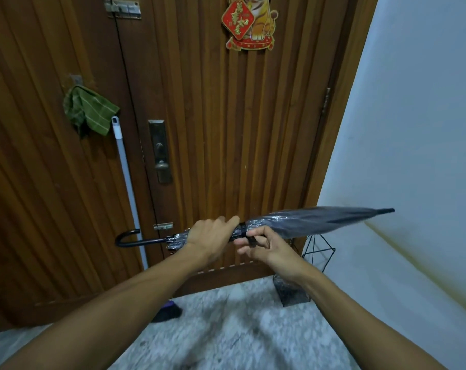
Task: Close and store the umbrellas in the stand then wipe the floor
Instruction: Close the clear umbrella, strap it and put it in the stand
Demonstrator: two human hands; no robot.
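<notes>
Your left hand (211, 237) is curled over the folded umbrella (306, 221), gripping it around the gathered canopy with the forefinger stretched along the top. Your right hand (266, 245) sits just beside it, thumb and fingers pinching the black strap (251, 240) that hangs off the black band at the canopy's waist. You hold one umbrella, in the air in front of the door (226, 129), at about the height of the lower bolt. Its long axis runs nearly level, left to right, rising a little to the right: the hooked handle (127, 237) points left, the black tip (386, 210) points right toward the white wall (413, 129). Below the canopy, in the corner, stands one black wire stand (318, 251) on a dark block base. One white pole (127, 188) leans on the door at your left, with one green cloth (89, 110) hanging above it. The floor (239, 329) is speckled grey stone.
</notes>
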